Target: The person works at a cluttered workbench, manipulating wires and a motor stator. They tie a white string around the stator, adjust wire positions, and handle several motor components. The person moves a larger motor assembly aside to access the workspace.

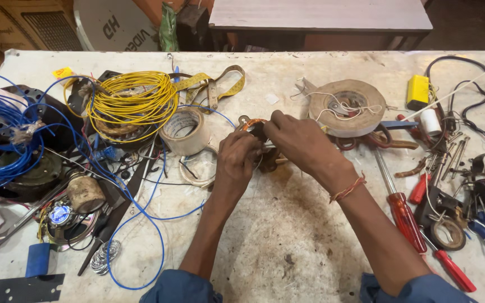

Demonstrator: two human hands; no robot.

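While blue wire (7, 134) and a yellow wire coil (130, 101) lie pushed aside at the bench's left, the left hand (236, 163) clamps a small copper coil (252, 127) near the middle, steadying it. Beside it, the right hand (298, 143) pinches the coil's top, fingers closed. Red-handled screwdrivers (408, 219) lie within reach on the right.

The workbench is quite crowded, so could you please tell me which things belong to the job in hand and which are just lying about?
In hand:
- copper wire coil, held by the left hand and right hand

Lying about:
- yellow wire bundle
- blue wire
- tape roll
- measuring tape
- red-handled screwdriver
- yellow box
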